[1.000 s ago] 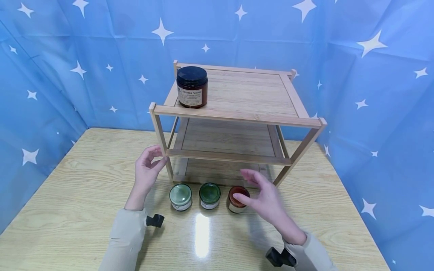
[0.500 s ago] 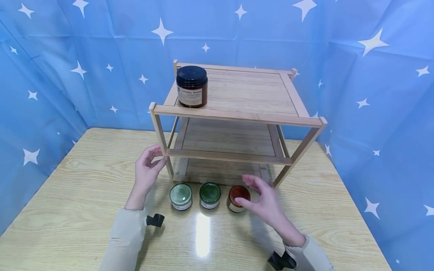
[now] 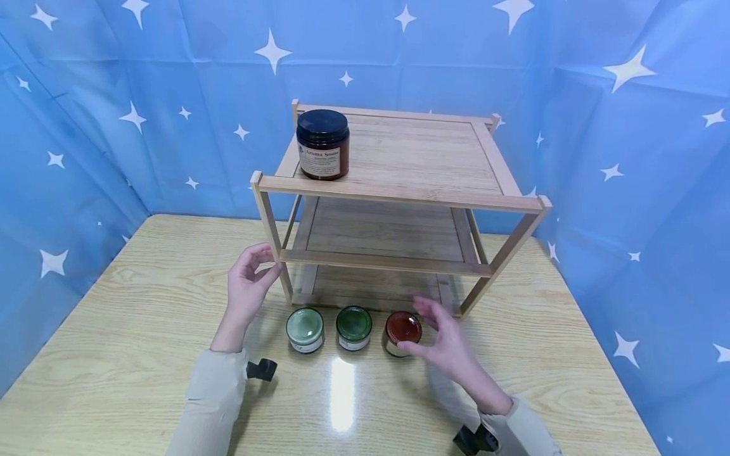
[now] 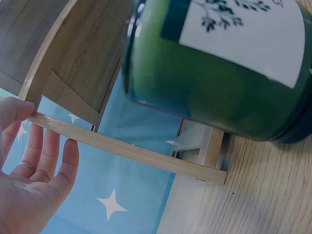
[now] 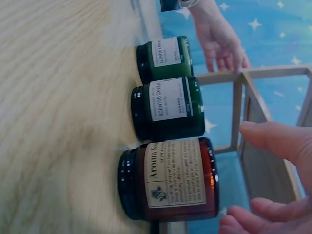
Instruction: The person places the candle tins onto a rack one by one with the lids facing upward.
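My left hand (image 3: 246,288) pinches the left front leg (image 4: 117,146) of a wooden shelf rack (image 3: 419,155), thumb on one side and fingers on the other. Before the rack stand three jar candles in a row, upside down on dark lids: a pale green candle (image 3: 305,325), a dark green candle (image 3: 353,324) and a red-brown candle (image 3: 403,328). Beside the red-brown one hovers my right hand (image 3: 447,342), thumb and fingers spread. In the right wrist view, a gap separates that hand from the red-brown candle (image 5: 175,180).
A larger amber jar (image 3: 322,149) with a black lid stands upright at the left of the top shelf. The rack's middle shelf (image 3: 388,231) and low shelf (image 3: 365,285) lie below. Blue star-patterned cloth (image 3: 188,82) hangs around the wooden table (image 3: 131,329).
My right hand has drawn back slightly toward me, so its thumb no longer overlaps the red-brown candle's top as much. The left hand keeps its place on the leg.
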A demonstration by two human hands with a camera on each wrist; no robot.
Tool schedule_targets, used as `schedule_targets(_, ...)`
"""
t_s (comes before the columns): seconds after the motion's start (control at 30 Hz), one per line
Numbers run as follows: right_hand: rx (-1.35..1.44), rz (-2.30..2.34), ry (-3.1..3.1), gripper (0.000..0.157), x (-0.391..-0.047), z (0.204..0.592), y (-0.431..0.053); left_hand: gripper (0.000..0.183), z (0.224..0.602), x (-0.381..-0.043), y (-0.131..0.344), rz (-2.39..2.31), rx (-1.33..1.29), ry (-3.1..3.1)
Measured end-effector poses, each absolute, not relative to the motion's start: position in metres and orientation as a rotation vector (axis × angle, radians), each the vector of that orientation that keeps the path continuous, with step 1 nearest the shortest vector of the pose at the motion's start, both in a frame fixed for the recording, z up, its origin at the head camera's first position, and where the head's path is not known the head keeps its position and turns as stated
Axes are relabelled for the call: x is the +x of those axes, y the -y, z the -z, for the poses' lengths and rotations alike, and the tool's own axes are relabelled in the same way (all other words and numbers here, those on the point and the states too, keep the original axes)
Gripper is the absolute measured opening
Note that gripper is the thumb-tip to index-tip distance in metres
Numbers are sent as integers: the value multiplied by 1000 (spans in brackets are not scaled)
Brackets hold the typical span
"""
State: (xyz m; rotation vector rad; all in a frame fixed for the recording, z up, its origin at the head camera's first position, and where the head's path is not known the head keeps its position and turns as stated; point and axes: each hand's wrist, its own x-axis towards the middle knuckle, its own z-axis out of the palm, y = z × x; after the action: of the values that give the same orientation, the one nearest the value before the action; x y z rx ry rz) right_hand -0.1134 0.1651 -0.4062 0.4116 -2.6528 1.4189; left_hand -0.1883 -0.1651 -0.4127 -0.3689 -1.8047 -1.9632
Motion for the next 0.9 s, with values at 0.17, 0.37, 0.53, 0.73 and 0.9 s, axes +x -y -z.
schedule_targets(0.17,422,-1435,2673,73,-114,413,-166,35,412,-188,165,1966,-376,1802)
schedule_targets(0.37,419,-1486,2681,73,-114,419,-168,34,412,-188,165,1965,-382,1803)
schedule_targets(0.53,394,-1522,2699,73,-114,425,-169,34,412,-188,166,1955,-380,1812)
schedule_targets(0.73,412,-1576,2707,72,-114,430,-170,34,412,-188,166,1949,-375,1821)
schedule_targets(0.9,402,-1519,2754,71,-115,434,-171,33,412,-187,165,1952,-367,1822)
